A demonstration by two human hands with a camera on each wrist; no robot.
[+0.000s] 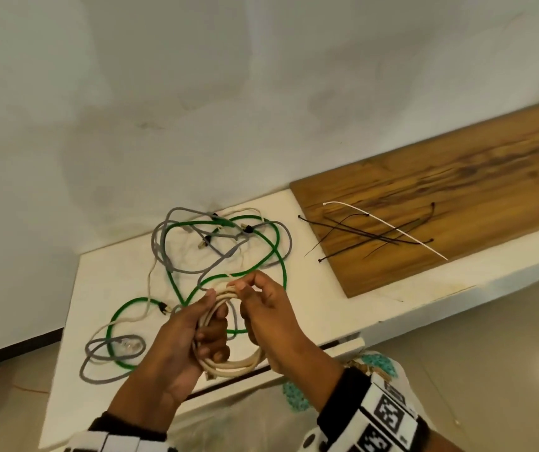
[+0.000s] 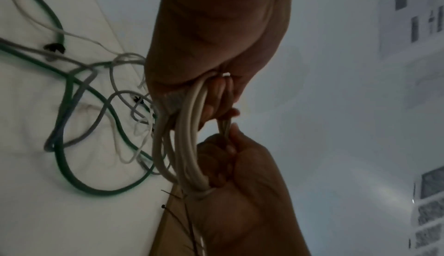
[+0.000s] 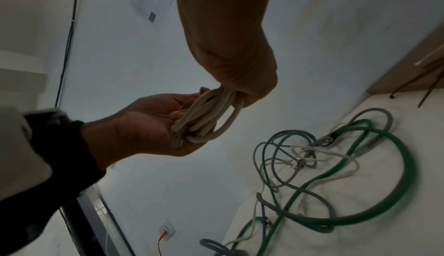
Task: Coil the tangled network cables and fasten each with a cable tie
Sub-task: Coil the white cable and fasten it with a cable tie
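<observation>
Head view: a cream cable coil (image 1: 229, 357) is held up in both hands above the white worktop (image 1: 320, 288).
Left hand (image 1: 176, 347): fingers curled through the coil, gripping its loops on the near left side.
Right hand (image 1: 264, 308): thumb and fingertips pinch the top of the coil; the left wrist view shows a thin pale strand between those fingers, but I cannot tell whether it is a tie or the cable's end.
Step in hand: by my judgement, the first cable is wound and is being bunched for fastening.
Still tangled: a green cable (image 1: 274, 246), a grey cable (image 1: 163, 252) and a thin white cable (image 1: 150, 282) lie knotted together on the worktop, just beyond the hands.
Ties: several black cable ties (image 1: 359, 236) and one white cable tie (image 1: 388, 225) lie crossed on the wooden board (image 1: 457, 190), to the right, well apart from the coil.
Next move: probably one hand must keep every loop clamped while the other fetches a tie, wraps it round the bundle and threads its tail.
Risk: loosening the grip could let the stiff loops spring open.
</observation>
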